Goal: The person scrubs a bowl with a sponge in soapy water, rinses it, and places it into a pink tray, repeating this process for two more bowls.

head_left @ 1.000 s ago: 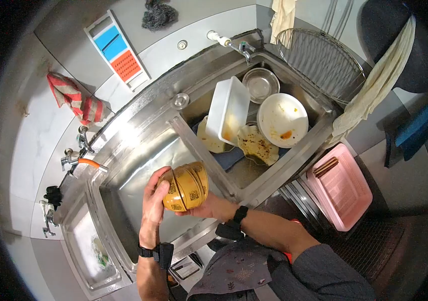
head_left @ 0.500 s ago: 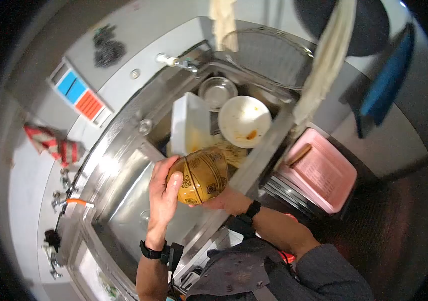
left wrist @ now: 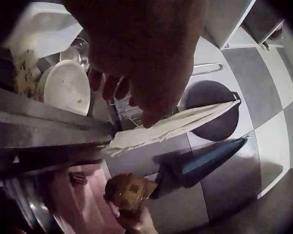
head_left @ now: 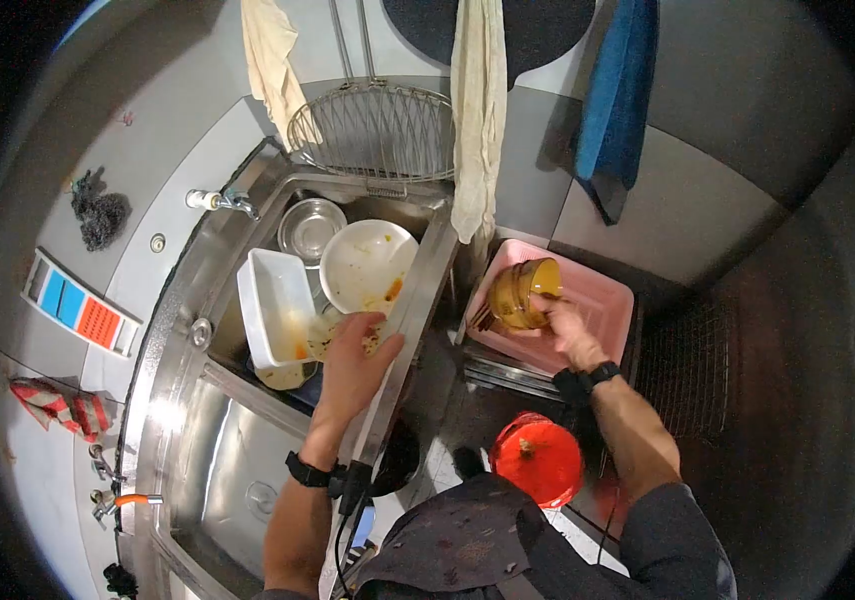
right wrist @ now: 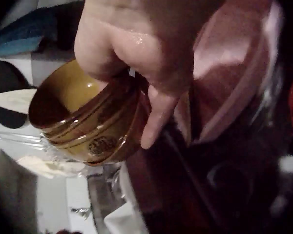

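Observation:
In the head view, my right hand (head_left: 572, 335) grips a stack of yellow-brown bowls (head_left: 524, 293) over the left part of a pink basket (head_left: 602, 300). The right wrist view shows several nested bowls (right wrist: 88, 122), tilted on their side, with a finger of my right hand (right wrist: 141, 58) lying along the bottom of the stack. My left hand (head_left: 352, 375) holds nothing, its fingers spread above the near edge of the sink, close to a white bowl (head_left: 367, 265) with food scraps and a white rectangular container (head_left: 279, 305).
A metal bowl (head_left: 311, 230) lies at the sink's far corner. Brown sticks (head_left: 482, 318) lie in the basket's left side. A red bucket (head_left: 537, 460) stands on the floor below. A wire strainer (head_left: 372, 130), a pale cloth (head_left: 477, 120) and a blue cloth (head_left: 617, 100) hang at the wall.
The bowl stack has moved right, from over the sink to the pink basket, in my right hand. My left hand has let go of it and is by the sink's edge. The head view has turned right.

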The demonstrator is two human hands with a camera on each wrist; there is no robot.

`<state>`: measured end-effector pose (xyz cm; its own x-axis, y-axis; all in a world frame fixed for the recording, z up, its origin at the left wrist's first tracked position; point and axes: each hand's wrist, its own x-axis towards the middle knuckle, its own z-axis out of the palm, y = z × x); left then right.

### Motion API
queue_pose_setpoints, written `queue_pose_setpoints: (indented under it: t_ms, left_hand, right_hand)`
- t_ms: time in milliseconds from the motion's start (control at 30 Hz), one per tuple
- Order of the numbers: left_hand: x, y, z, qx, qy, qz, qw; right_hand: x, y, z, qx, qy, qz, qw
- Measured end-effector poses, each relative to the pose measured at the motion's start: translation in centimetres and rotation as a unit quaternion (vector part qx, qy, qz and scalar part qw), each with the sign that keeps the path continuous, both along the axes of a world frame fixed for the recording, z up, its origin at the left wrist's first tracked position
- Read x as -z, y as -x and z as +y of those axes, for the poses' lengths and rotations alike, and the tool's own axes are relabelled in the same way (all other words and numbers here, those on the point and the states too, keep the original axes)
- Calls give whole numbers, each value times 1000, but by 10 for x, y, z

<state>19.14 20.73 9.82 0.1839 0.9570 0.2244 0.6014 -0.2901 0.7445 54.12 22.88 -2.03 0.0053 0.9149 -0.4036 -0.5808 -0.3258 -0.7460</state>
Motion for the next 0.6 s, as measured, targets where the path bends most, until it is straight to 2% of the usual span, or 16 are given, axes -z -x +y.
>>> queue_pose_setpoints:
  t_ms: [33, 67, 100, 133, 200, 233, 300, 333, 400, 433, 500, 533, 600]
  left_hand:
    - [1, 5, 0, -2, -1, -1, 1000]
    - [1, 11, -1, -22, 28, -12, 999]
    - [2, 18, -3, -44, 57, -25, 997]
    - [1, 26, -4, -49, 57, -24, 997]
    - [3, 44, -9, -94, 68, 14, 993]
    - [8, 54, -12, -113, 93, -5, 989]
    - [13, 70, -18, -129, 83, -35, 988]
    - [16, 79, -23, -141, 72, -66, 985]
    - [34, 103, -30, -159, 61, -47, 984]
    - [37, 109, -34, -171, 77, -70, 980]
    - [40, 119, -39, -182, 93, -99, 974]
    - [39, 121, -42, -185, 97, -98, 973]
    - [35, 124, -44, -204, 88, -72, 972]
  right_hand:
    - [29, -33, 9, 13, 22, -55, 998]
    - [32, -48, 9, 62, 38, -182, 981]
    - [24, -65, 16, 17, 140, -418, 897]
    - [37, -83, 19, 11, 139, -418, 898]
    - [82, -115, 25, -3, 22, -511, 859]
    - [90, -121, 26, -8, 22, -510, 860]
    - [104, -130, 36, -11, 0, -719, 695]
    - [112, -132, 40, -18, -2, -719, 695]
    - [131, -138, 47, -104, 22, -823, 558]
    - [139, -140, 50, -109, 23, -823, 558]
    - [154, -143, 61, -118, 21, -855, 505]
    - [159, -145, 64, -123, 21, -854, 505]
    - [166, -147, 73, -158, 90, -851, 493]
